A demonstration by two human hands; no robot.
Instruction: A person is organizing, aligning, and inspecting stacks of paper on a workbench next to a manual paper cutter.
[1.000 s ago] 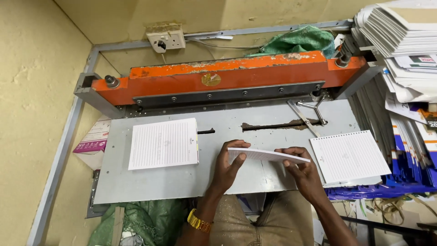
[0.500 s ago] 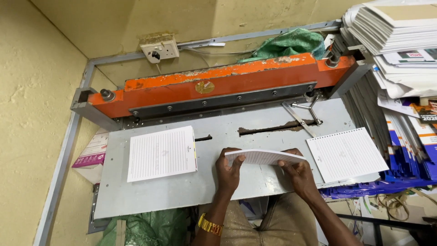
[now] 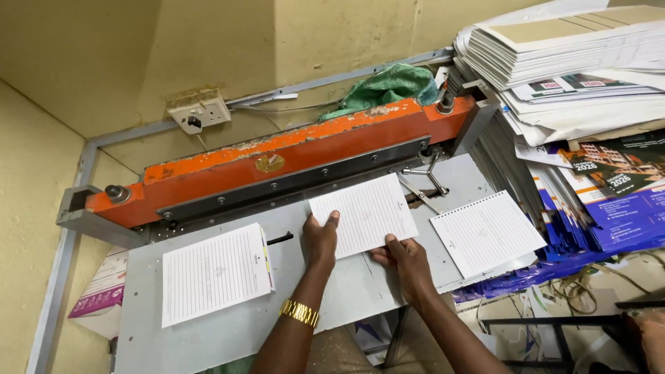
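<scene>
Both forearms come up from the bottom edge and reach forward side by side, bare to the elbow. The left hand lies palm down, wrist straight, knuckles up, with the thumb stretched forward and to the right and the fingers pressed flat and held together. A gold band sits on the left wrist, just behind the hand. The right hand sits a little nearer the body and near the left one, not touching it. It is also palm down, the forefinger pointing forward and left, the other fingers curled loosely.
</scene>
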